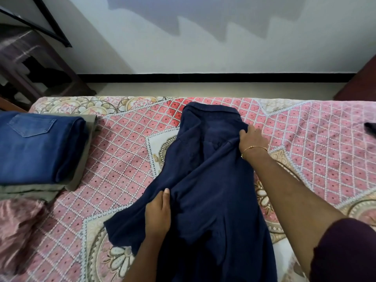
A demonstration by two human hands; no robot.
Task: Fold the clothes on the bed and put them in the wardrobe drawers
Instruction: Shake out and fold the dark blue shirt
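Head view of a bed (126, 151) covered with a pink quilted spread. A dark blue shirt (213, 190) lies along the middle of the bed, collar at the far end, lower part running out of view at the near edge. The right hand (253, 139) (a thin gold bracelet on its wrist) grips a bunched fold of cloth at the shirt's right shoulder, fingers curled into the fabric. The left hand (157, 214) pinches a fold near the shirt's left side, thumb on top and pointing away from the viewer. A short sleeve spreads out to the left of this hand. At the left end of the bed, well apart from the shirt, folded blue jeans (38, 147) sit on top of a folded grey-green garment (79, 171). A small dark item (370, 129) shows at the right edge, too cut off to identify.
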